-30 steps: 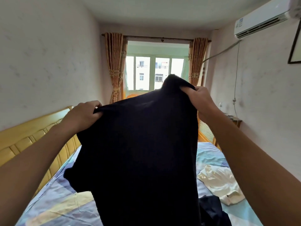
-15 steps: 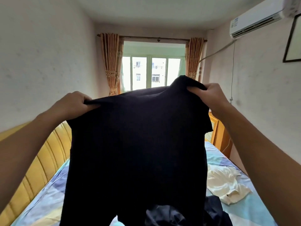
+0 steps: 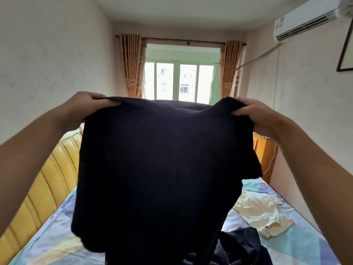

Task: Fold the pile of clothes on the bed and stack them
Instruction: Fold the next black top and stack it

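Both hands pinch shirt top corners, left hand and right hand level; shirt hangs straight down over bed.

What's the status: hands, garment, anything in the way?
Left hand and right hand each grip a top corner of the dark garment, hanging open above the bed. Cream garment and dark pile lie unfolded below.

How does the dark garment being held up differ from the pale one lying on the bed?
The dark garment is near-black; the pale garment is cream. The dark one hangs spread in the air, gripped by the left hand and right hand; the pale one lies crumpled on the bed, untouched. Both are unfolded.
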